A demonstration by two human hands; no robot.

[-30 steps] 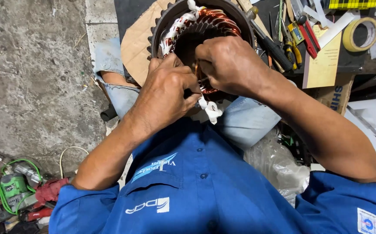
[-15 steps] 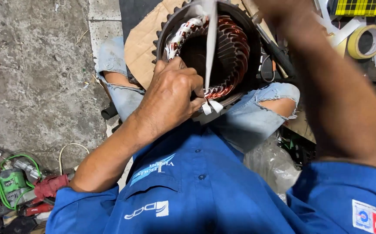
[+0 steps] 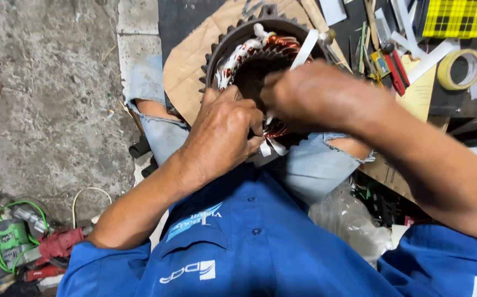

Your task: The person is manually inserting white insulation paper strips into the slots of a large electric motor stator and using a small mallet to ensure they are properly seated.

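Observation:
A round finned motor stator (image 3: 233, 41) with copper windings rests on my lap, on brown cardboard (image 3: 189, 66). My left hand (image 3: 225, 132) presses its fingers against the near rim of the windings, pinching the white tape ends there. My right hand (image 3: 310, 96) is over the stator's opening, closed on a white tape strip (image 3: 304, 49) that runs up across the coils. White tape is bound around the upper-left windings. The lower windings are hidden behind both hands.
A roll of yellowish masking tape (image 3: 458, 69), a red-handled tool (image 3: 395, 66), paper strips and a yellow checked box (image 3: 453, 16) lie at the upper right. A green tool (image 3: 10, 236) with red-handled tools sits on the concrete floor (image 3: 46, 93) at the lower left. A clear plastic bag (image 3: 348, 220) lies by my right knee.
My right hand, raised high with the white strip half a second ago, has come back down over the stator. My left hand stayed on the near rim.

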